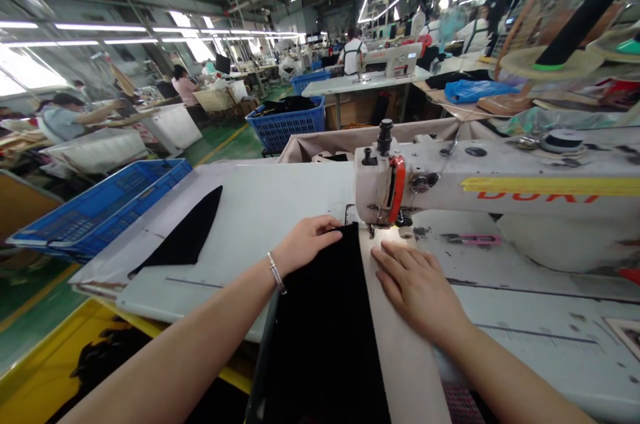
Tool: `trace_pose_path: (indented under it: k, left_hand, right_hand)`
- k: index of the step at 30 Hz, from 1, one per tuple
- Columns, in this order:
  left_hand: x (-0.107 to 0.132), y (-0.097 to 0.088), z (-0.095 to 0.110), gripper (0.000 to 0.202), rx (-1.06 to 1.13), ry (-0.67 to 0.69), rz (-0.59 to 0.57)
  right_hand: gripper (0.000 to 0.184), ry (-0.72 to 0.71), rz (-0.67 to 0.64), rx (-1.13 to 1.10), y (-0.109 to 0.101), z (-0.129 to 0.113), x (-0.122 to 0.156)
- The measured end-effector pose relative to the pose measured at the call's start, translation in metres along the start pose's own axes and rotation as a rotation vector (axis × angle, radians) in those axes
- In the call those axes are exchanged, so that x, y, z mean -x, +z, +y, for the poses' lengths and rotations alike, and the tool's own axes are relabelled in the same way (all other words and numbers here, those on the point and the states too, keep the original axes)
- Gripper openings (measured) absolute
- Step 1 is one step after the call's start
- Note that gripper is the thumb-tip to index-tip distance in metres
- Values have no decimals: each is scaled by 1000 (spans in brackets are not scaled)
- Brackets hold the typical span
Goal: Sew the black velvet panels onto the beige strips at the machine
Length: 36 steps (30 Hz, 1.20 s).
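A long black fabric piece (325, 337) runs from the sewing machine's needle area down over the table's front edge. My left hand (310, 242), with a bracelet on its wrist, grips the top left corner of this piece between thumb and fingers. Alongside its right edge lies a pale fabric strip (395, 357), and my right hand (417, 284) rests flat on it with fingers stretched forward. The fingertips are just in front of the presser foot (373, 231) of the sewing machine (450, 171). Whether the two fabrics overlap, I cannot tell.
A pointed black fabric piece (185, 237) lies at the table's left. Pink-handled thread snips (473, 239) lie under the machine arm. Blue crates (95, 211) stand left, a yellow bin (40, 371) below left. Behind are a blue basket (287, 127) and several people at work.
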<state>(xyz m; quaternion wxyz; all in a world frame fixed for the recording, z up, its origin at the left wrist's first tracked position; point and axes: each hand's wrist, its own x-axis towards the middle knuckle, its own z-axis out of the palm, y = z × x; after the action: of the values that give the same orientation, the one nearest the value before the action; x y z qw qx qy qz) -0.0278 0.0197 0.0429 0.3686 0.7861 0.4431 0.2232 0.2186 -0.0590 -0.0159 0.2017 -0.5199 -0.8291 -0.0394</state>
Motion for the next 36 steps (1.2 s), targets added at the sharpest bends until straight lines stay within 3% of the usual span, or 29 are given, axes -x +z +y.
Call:
trace_pose_path:
  k: [5,8,25,28,31,36]
  left_hand:
    - [-31,44,5,13,-279,-32,48]
    - [-38,54,1,11,-312,-51,77]
    - [-49,59,-5,9,-402,-51,169]
    - [-36,56,4,7,-467,91,149]
    - [-19,56,12,16,-548,314,22]
    - [-8,55,13,25,-590,352,-37]
  right_hand:
    - [38,11,0,-15,0,0,0]
    - [39,15,5,-25,0,0,0]
    - [52,19,-40,0,0,0,-1]
    - [51,16,-38,1,-1,1,-1]
    - [47,0,-41,-4,0,2,-1]
    - [45,23,-20,-3,0,1,-2]
